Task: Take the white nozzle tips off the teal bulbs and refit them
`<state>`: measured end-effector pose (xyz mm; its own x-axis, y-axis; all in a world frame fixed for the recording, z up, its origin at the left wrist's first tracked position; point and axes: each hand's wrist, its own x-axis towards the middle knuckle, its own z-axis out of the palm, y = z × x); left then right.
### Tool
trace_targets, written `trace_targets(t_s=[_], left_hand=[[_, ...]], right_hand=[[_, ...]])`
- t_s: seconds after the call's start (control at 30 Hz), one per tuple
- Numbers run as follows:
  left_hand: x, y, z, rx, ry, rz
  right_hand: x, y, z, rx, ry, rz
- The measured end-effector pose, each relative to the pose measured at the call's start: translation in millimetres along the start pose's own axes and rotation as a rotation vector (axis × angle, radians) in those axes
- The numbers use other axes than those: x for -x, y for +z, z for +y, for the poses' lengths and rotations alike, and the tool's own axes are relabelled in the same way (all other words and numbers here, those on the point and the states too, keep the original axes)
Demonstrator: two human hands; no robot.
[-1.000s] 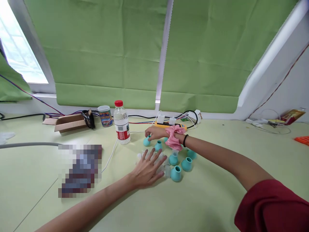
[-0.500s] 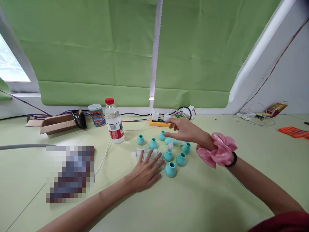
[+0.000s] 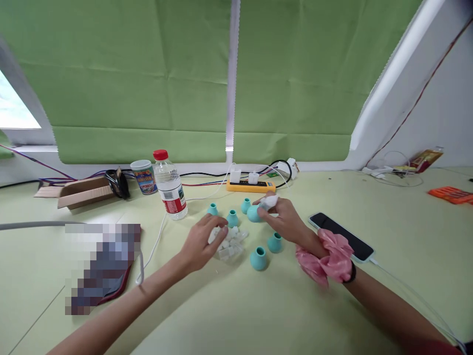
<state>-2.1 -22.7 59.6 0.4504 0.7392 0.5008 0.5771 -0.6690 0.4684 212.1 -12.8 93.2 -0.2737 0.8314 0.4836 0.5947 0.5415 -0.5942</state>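
My left hand hovers over a pile of small translucent plastic pieces, its fingers curled and the thumb a little apart from them. In my right hand is a teal squeeze bulb with a frosted, pointed tip, tilted up to the right. Several similar teal bulbs stand upright with their round mouths open, among them a front bulb and another bulb near my right hand. A further bulb stands just behind the pile. My right hand may hide others.
A red-capped water bottle and a printed can stand at left, beside an open cardboard box. At the back lies a yellow power strip with plugs and cables. A phone on a cable lies beside my right wrist.
My left hand has lifted from lying flat on the pile and curled its fingers. My right hand has come down and gripped a tipped bulb. The phone now shows as the arm moved.
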Motion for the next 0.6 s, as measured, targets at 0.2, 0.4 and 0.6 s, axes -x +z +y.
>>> trace_targets(t_s=[0.2, 0.4, 0.6], left_hand=[[2, -40, 37, 0.449, -0.102, -0.159], [1, -44, 49, 0.554, -0.282, -0.514], [-5, -23, 18, 1.066, -0.517, -0.719]], right_hand=[[41, 7, -55, -0.322, -0.133, -0.322], [60, 30, -61, -0.507, 0.104, -0.547], [56, 31, -55, -0.715, 0.197, -0.527]])
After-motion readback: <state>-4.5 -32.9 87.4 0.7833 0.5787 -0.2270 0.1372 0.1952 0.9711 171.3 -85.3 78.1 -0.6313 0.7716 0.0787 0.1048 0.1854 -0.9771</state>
